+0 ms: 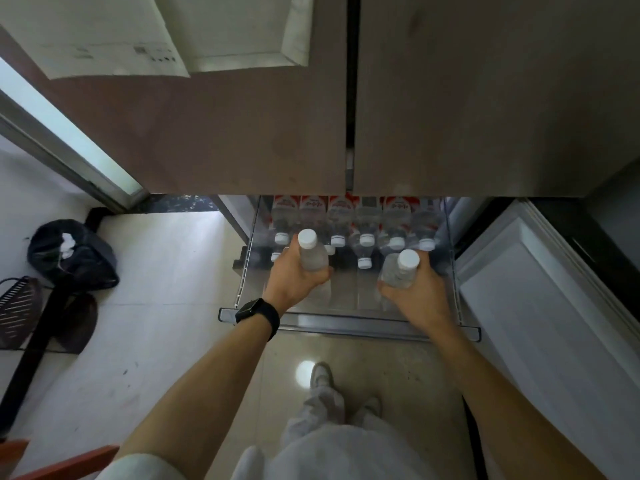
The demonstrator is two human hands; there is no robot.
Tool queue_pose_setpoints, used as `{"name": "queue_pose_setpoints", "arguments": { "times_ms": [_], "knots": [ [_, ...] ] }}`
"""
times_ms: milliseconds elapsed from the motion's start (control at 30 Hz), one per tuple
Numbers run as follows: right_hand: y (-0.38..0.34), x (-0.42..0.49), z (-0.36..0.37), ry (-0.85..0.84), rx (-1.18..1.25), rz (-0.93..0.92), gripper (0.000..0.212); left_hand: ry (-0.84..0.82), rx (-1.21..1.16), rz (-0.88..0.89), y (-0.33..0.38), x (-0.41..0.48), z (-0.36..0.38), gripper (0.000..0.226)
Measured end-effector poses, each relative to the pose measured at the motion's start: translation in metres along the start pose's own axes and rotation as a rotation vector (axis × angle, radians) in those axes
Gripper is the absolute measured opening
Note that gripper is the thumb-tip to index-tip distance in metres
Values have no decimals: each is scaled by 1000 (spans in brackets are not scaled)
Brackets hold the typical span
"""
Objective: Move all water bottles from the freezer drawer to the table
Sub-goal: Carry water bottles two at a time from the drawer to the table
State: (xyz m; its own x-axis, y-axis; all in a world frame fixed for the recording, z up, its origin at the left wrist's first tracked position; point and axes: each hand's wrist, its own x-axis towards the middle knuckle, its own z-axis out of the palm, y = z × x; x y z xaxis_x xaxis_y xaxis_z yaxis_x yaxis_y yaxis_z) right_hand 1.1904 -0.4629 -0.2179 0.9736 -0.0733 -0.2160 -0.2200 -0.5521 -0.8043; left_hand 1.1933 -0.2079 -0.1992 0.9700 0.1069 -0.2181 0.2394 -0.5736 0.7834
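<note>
The freezer drawer [349,322] is pulled out below the closed fridge doors. Several clear water bottles with white caps and red-white labels [365,220] lie in a row at its back. My left hand [294,273], a black watch on its wrist, grips one clear bottle [311,252] upright above the drawer's left side. My right hand [417,292] grips a second bottle [401,271] above the drawer's right side. Both caps point up toward me. The table is out of view.
An open white door panel [554,306] stands to the right of the drawer. On the tiled floor at left sit a black bag [74,254], a dark slatted basket [17,310] and a black bar [38,341]. My feet [322,375] are just in front of the drawer.
</note>
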Motion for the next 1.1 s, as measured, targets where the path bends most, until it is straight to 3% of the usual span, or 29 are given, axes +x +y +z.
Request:
{"name": "queue_pose_setpoints", "arguments": {
  "times_ms": [133,300,567,633,767,900,1100],
  "knots": [
    [-1,1,-2,26,21,-7,67,102,-60,-45,6,-5,-2,46],
    [-3,-6,-15,184,200,38,54,239,-133,-4,17,-25,-24,52],
    [-75,-38,-10,125,361,-73,68,555,-200,53,41,-92,-104,50],
    [-99,-54,1,81,356,-144,69,627,-190,44,32,-121,-126,58],
    [-148,-104,40,-52,280,-317,47,720,-161,11,-2,-202,-168,52],
    [-181,-192,105,-289,176,-446,65,817,-90,-76,-58,-315,-200,61],
    [-186,-372,219,-634,-32,-649,55,994,-40,-333,-156,-536,-213,66]
  ]
}}
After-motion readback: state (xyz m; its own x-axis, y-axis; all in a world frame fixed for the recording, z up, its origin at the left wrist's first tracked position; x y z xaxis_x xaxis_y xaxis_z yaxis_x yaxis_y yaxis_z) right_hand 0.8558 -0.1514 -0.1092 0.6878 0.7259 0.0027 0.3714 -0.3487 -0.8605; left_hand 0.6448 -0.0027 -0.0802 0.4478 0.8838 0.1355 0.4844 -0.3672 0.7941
